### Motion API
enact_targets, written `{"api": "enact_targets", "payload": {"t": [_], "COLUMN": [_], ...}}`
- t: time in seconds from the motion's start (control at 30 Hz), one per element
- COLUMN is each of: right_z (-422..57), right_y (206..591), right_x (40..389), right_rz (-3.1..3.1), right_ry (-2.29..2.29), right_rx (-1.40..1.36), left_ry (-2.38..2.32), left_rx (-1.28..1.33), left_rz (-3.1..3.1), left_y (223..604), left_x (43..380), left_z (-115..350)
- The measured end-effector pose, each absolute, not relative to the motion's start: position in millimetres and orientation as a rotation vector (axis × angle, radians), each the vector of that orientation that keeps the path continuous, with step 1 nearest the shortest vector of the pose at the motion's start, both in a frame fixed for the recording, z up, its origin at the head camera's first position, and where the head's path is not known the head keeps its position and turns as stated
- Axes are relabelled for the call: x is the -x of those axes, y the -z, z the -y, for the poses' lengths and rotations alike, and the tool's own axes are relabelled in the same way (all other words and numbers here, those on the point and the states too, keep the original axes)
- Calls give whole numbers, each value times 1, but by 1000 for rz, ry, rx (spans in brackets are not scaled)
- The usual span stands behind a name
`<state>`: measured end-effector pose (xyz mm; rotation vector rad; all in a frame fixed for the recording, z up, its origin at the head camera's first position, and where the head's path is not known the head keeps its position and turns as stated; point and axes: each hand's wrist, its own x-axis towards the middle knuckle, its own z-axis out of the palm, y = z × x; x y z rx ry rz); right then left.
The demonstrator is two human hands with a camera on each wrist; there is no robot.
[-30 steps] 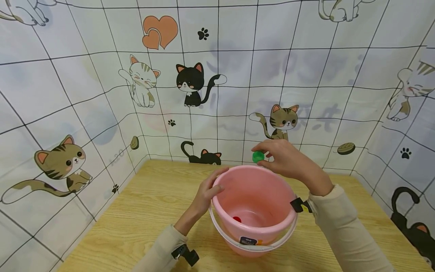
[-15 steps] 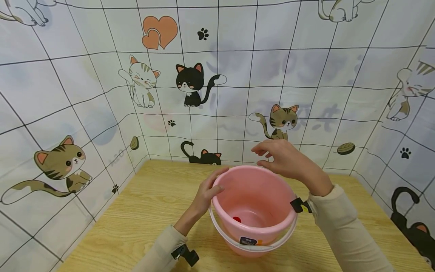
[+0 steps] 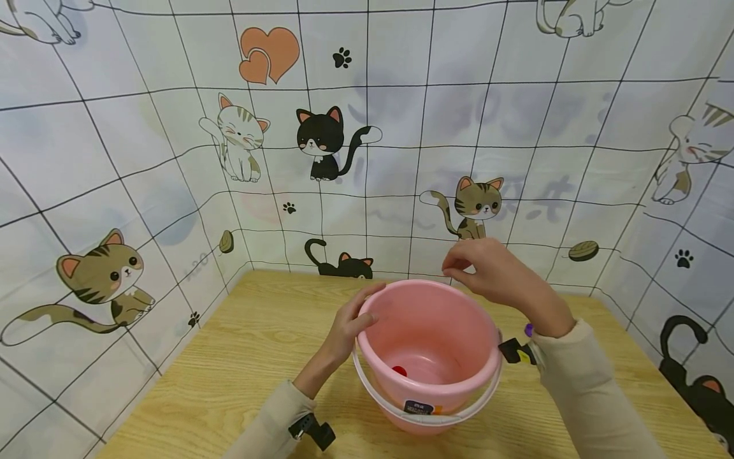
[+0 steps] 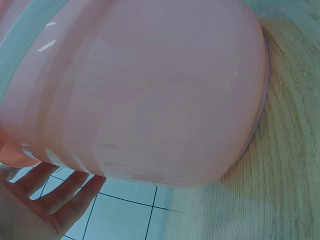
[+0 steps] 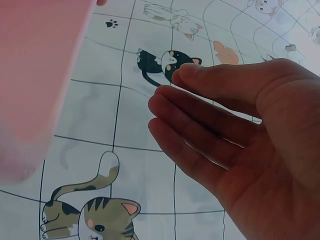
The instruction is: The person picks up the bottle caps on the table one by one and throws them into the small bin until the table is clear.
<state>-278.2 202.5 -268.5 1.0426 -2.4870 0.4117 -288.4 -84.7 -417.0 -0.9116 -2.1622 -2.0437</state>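
A pink bucket [image 3: 430,306] with a white handle [image 3: 421,418] stands on the wooden table. My left hand [image 3: 348,324] grips its left rim, thumb over the edge on the inside. In the left wrist view, the fingertips [image 4: 92,182] press against the bucket's outer wall. Just behind and above the far right rim hovers my right hand [image 3: 496,271], thumb and fingers loosely bent, nothing between them in the right wrist view. A small red object [image 3: 399,370] shows low inside the bucket, partly hidden by the front wall.
The wood-grain table [image 3: 252,357] runs back to a hanging cloth [image 3: 395,172] printed with grid lines and cats, which also covers both sides. A small purple object [image 3: 529,329] peeks out beside my right wrist, mostly hidden.
A green ball pinched in my right hand one second ago was let go and is out of sight now. That hand has moved slightly right; the left hand and bucket have stayed put.
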Motion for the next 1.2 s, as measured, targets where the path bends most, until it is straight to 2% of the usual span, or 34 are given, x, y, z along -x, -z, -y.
{"api": "enact_targets", "payload": {"t": [0.4,1.2], "right_z": [-239,-335], "right_y": [286,372], "right_x": [268,262], "right_rz": [2543,2611], "right_ry": [-460,-540], "right_rx": [-870,-509], "left_ry": [2040,2054], "left_rx": [894,919], "left_rz": [2164,2148], "left_y": [417,417], "left_x": [287,287], "left_z": [85,84]}}
